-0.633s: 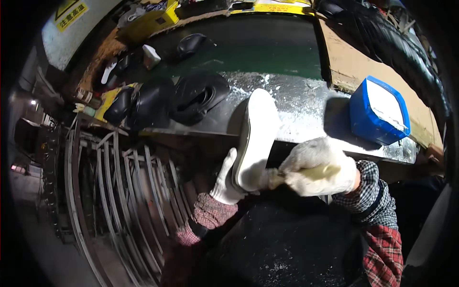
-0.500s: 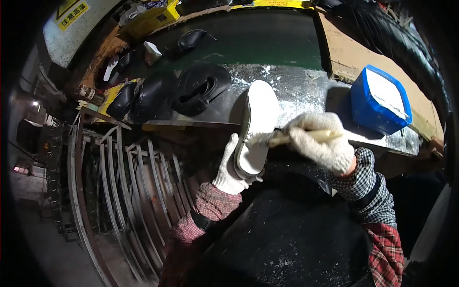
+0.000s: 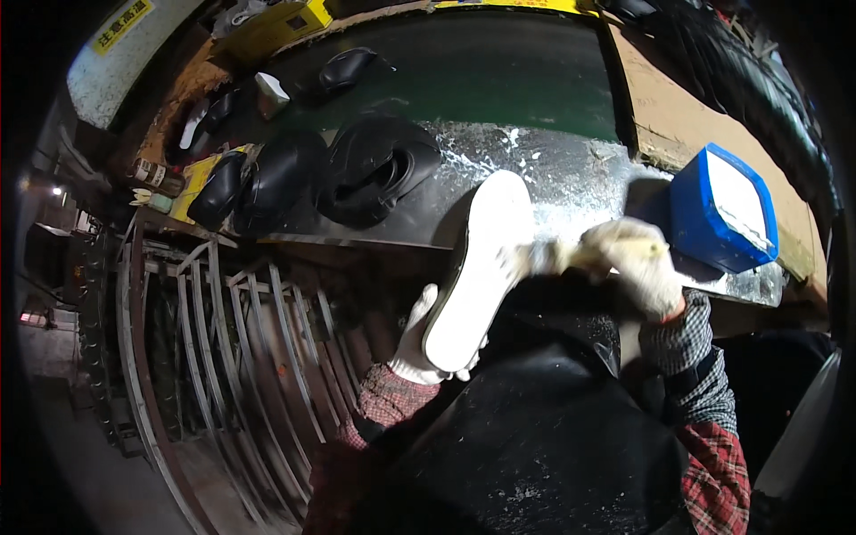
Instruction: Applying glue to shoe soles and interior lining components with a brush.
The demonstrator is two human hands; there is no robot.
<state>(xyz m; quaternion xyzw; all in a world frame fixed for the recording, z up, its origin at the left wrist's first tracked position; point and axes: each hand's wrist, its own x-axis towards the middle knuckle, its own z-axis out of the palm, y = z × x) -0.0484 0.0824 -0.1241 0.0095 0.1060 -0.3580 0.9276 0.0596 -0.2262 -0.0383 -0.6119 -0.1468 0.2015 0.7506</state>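
My left hand (image 3: 415,346), in a white knit glove, is wrapped round the lower end of a white shoe sole (image 3: 477,281), held at a tilt with its broad face up. Some of the fingers are hidden beneath it. Blurred by motion, my right hand (image 3: 631,267), in an off-white glove, grips a pale-handled brush (image 3: 551,258). The bristles touch or nearly touch the sole's right edge near its middle. A blue tub (image 3: 727,209) with white matter on top stands on the bench right of that hand.
Black shoe uppers (image 3: 379,169) lie on the left of the metal bench (image 3: 571,169), which is smeared white. Behind runs a dark green belt surface (image 3: 499,71). A metal rack (image 3: 227,330) stands at lower left. A black apron (image 3: 553,428) covers my lap.
The sole's lower end, partly bare before, now looks evenly white. My right hand and the brush have shifted right, toward the sole's edge. The view has shifted slightly.
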